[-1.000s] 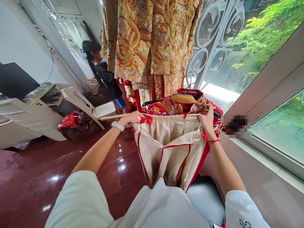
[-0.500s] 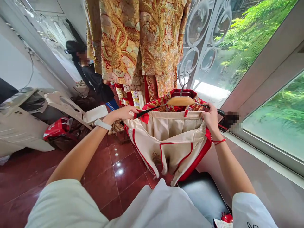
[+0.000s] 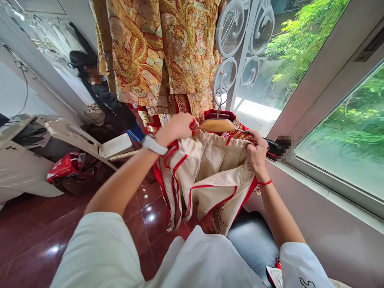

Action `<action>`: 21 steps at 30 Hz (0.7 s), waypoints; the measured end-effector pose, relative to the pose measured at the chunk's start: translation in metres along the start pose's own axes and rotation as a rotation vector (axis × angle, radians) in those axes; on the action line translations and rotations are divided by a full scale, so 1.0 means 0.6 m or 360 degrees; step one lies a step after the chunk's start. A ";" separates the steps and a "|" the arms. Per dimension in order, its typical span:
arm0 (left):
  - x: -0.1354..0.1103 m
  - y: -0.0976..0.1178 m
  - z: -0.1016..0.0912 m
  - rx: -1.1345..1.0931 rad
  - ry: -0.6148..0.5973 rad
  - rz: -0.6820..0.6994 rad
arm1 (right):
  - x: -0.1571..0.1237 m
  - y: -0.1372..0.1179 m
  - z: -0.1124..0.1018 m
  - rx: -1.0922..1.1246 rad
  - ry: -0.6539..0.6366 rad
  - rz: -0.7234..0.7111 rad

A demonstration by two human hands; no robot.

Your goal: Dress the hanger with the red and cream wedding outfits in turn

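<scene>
A cream skirt (image 3: 210,160) with red trim hangs from a hanger (image 3: 216,125) that has a wooden middle, a metal hook and thin dark arms. My left hand (image 3: 177,129) is closed at the skirt's left waist corner, with a bit of red between the fingertips; the hanger's left arm is mostly hidden behind it. At the other waist corner my right hand (image 3: 257,151) pinches the waistband, close to the hanger's black right end. Behind the skirt is a red garment (image 3: 240,126) with gold embroidery, partly covered.
Gold embroidered garments (image 3: 136,52) hang ahead. A window (image 3: 342,132) and its sill run along the right. Below sits a dark glossy seat (image 3: 253,236). At left are a white chair (image 3: 115,146), a red bag (image 3: 66,166) and a person in black (image 3: 111,104).
My left hand has moved right and up along the waistband, drawing the skirt's left side inward into folds. My right hand keeps its grip. The view has shifted slightly right.
</scene>
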State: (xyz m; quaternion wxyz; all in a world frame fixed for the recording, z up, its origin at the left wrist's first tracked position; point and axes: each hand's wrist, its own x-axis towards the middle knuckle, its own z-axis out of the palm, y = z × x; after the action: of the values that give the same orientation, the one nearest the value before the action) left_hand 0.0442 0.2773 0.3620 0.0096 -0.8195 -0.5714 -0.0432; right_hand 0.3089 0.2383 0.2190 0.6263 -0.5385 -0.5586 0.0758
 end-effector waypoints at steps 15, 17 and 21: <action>0.025 0.001 0.175 -0.0131 0.0486 0.0020 | -0.020 0.078 -0.018 0.0025 0.0041 0.0153; 0.034 0.008 0.180 -0.0175 0.0459 0.0055 | -0.025 0.094 -0.045 -0.0019 0.0125 0.0240; 0.046 0.023 0.190 -0.0270 0.0435 0.0091 | 0.007 0.099 -0.091 -0.0129 0.0183 0.0284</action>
State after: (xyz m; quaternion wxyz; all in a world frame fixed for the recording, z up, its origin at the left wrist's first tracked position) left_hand 0.0734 0.3060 0.2510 0.0191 -0.8198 -0.5354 -0.2022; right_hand 0.3833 0.2332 0.1879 0.6258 -0.6145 -0.4740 0.0776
